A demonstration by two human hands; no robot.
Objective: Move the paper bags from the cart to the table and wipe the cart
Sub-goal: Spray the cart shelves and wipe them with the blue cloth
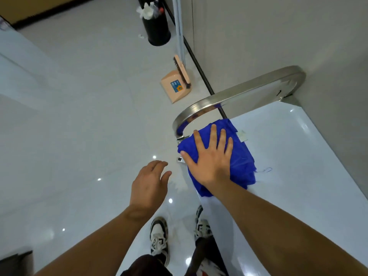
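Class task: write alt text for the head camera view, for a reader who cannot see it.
A person's right hand presses a blue cloth flat onto the white cart near its steel handle. The left hand hovers open over the floor; a dustpan stands beyond.

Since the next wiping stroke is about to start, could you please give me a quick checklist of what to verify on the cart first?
1. Right hand flat on the blue cloth, fingers spread: ok.
2. Cloth lies on the cart tray, at its corner near the metal handle: ok.
3. Paper bags off the visible part of the tray: ok; the rest is out of view, cannot tell.
4. Left hand free, holding nothing, off the cart: ok.
5. Tray surface already clean: cannot tell.
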